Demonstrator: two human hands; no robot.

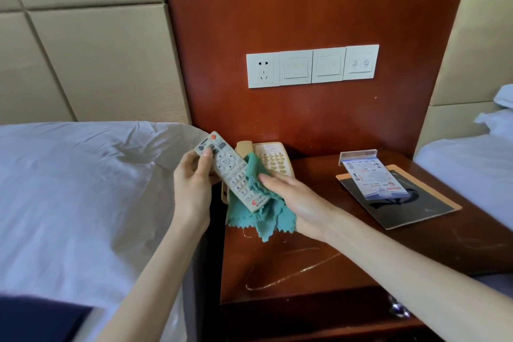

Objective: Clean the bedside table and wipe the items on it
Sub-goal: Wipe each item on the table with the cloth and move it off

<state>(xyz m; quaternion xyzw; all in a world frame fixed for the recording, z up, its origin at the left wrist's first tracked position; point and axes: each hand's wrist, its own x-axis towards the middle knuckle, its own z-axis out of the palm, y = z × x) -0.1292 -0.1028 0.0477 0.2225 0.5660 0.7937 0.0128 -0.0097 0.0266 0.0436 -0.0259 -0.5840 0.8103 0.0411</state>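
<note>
In the head view, a white remote control (232,172) is held up above the left rear of the bedside worktop (305,264), between the white bed (69,189) and the beige telephone (274,159). It is gripped near its top end by the left hand (191,184): the thumb is laid across the upper keys and the other fingers are curled behind the casing. An orange button is seen at its top. Digit keys are seen lower down, and a red logo is printed near its bottom end; the writing beside the logo cannot be read.

A green cloth (262,214) with zigzag-cut edges is pressed against the right edge and lower end of the remote by the right hand (295,200). The thumb is laid over the cloth and the remaining fingers are hidden beneath it, so the cloth is held pinched. Its loose corners are hung just above the worktop.

The telephone is partly covered by the remote and cloth. Further right, a clear acrylic card holder (373,176) is propped on a black pad (410,207) with a tan border; its card is printed in blue, white and red, too small to be read. Pale scratches are seen on the front of the worktop.

On the red-brown wall panel (305,3), a socket (262,71) and three switch plates (329,65) are mounted in a row; two round symbols are marked on the rightmost. A second bed (472,172) is seen at the right.
</note>
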